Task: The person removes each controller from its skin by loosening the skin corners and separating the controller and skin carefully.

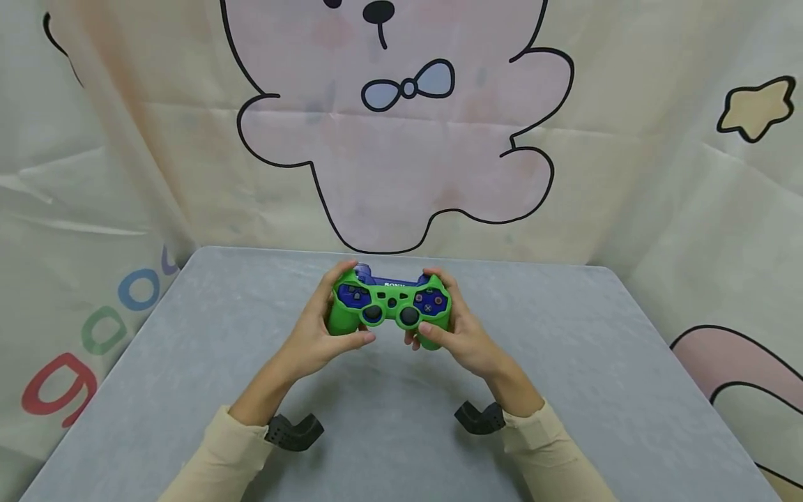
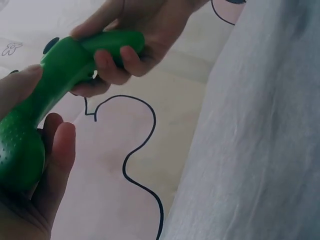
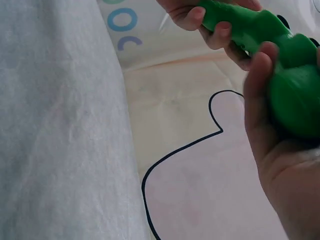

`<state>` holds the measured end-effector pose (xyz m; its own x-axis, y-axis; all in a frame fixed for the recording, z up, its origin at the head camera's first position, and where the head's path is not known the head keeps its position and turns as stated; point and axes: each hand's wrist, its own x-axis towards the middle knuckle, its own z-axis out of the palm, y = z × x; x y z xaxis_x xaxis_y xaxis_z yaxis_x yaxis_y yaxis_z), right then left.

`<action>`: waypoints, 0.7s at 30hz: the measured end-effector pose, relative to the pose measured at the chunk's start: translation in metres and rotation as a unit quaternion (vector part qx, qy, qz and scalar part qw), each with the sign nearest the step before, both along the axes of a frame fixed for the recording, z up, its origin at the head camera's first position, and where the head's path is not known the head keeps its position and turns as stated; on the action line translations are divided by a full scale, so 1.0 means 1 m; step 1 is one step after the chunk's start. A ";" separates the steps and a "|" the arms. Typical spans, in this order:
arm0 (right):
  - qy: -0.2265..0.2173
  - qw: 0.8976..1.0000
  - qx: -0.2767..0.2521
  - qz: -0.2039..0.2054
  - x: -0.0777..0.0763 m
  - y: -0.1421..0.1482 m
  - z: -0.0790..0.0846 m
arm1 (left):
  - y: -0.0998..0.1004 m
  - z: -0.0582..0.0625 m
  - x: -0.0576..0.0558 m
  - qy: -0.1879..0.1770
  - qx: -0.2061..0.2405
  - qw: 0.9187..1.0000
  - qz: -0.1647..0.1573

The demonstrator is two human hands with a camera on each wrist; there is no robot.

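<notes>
A game controller (image 1: 392, 302) in a green cover, with blue button areas and two dark thumbsticks, is held between both hands in the head view. My left hand (image 1: 318, 338) grips its left handle, the index finger up by the shoulder buttons and the thumb along the lower edge. On the other side my right hand (image 1: 467, 333) grips the right handle, its thumb lying over the lower front. The left wrist view shows fingers curled behind the green controller (image 2: 62, 70). From the right wrist, the rounded handle of the controller (image 3: 297, 102) sits against the palm.
A table covered with grey-blue cloth (image 1: 389, 432) spreads under the hands. Behind it hangs a pale curtain (image 1: 188, 160) with a cartoon animal drawn on it. Dark wrist mounts (image 1: 293, 432) stick out from both cream sleeves (image 1: 552, 453).
</notes>
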<state>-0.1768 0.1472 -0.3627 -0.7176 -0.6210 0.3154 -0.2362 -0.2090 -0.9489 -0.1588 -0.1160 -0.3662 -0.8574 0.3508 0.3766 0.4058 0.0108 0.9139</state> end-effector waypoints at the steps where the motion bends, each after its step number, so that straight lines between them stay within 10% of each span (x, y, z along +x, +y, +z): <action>1: 0.002 1.000 0.008 0.006 0.000 0.000 0.000 | 0.000 0.000 0.000 -0.001 0.005 1.000 0.001; 21: 0.058 0.996 0.043 -0.053 0.004 0.003 0.011 | 0.012 0.001 0.008 0.095 -0.055 0.988 0.110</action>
